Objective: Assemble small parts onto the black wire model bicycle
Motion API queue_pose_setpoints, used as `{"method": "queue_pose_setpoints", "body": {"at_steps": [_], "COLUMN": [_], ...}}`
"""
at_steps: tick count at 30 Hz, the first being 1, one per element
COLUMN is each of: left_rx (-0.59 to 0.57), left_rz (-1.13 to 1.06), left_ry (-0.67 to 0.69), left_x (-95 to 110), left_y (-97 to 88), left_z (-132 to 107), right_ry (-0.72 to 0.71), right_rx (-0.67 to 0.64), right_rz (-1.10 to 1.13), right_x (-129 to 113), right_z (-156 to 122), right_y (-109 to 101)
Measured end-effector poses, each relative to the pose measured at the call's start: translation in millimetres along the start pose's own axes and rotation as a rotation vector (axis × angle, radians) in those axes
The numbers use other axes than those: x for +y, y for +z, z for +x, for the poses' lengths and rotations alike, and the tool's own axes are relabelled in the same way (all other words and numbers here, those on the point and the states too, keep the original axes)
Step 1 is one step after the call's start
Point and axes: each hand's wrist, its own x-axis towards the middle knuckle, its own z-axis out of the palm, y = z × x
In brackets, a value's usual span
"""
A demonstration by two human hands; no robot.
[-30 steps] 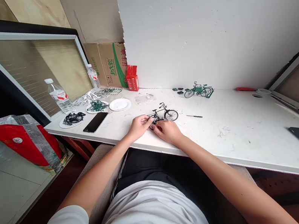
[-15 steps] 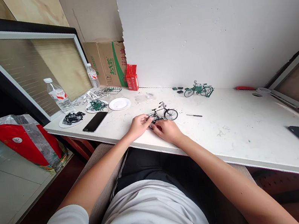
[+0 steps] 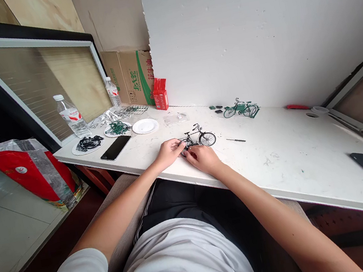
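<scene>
A small black model bicycle (image 3: 200,137) stands on the white table (image 3: 275,157) near its front edge. My left hand (image 3: 168,153) pinches the bicycle's rear end from the left, fingers closed on it. My right hand (image 3: 203,158) is curled shut just below, fingertips pressed to the same rear part; what it holds there is too small to see. A thin dark tool (image 3: 236,140) lies on the table to the right of the bicycle.
A green model bicycle (image 3: 241,108) stands further back. At the left are a black phone (image 3: 115,148), paper plates (image 3: 145,126) with small parts, two water bottles (image 3: 72,116), a red carton (image 3: 160,95) and a cardboard box (image 3: 133,77). A white foam board (image 3: 265,33) backs the table.
Almost nothing has moved. Both hands stay on the rear of the black bicycle, with only slight finger motion and a small shift of the view.
</scene>
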Motion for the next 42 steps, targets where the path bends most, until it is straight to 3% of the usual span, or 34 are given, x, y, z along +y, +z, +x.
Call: {"method": "queue_pose_setpoints", "body": {"at_steps": [8,16,23,37,42], "left_rx": [0.002,0.000,-0.006,0.007,0.026], "left_rz": [-0.006,-0.007,0.006,-0.018,-0.020], "left_ry": [-0.006,-0.002,0.017,-0.007,-0.007], "left_x": [2.1,0.7,-0.6,-2.6,-0.3], "left_y": [0.4,0.5,-0.2,0.4,1.1], "left_z": [-0.8,-0.3,-0.2,0.7,0.2], "right_ry": [0.038,0.131,0.136,0.043,0.071], "right_rx": [-0.006,0.067,0.146,0.131,0.224], "right_rz": [-0.030,-0.022,0.029,-0.082,0.004], "right_x": [-4.5,-7.7,-6.5,-5.3,-5.2], "right_z": [-1.1,-2.3,-3.8,-3.7,-5.6], "right_y": [-4.5,-9.6,-9.4,-13.9,-10.6]}}
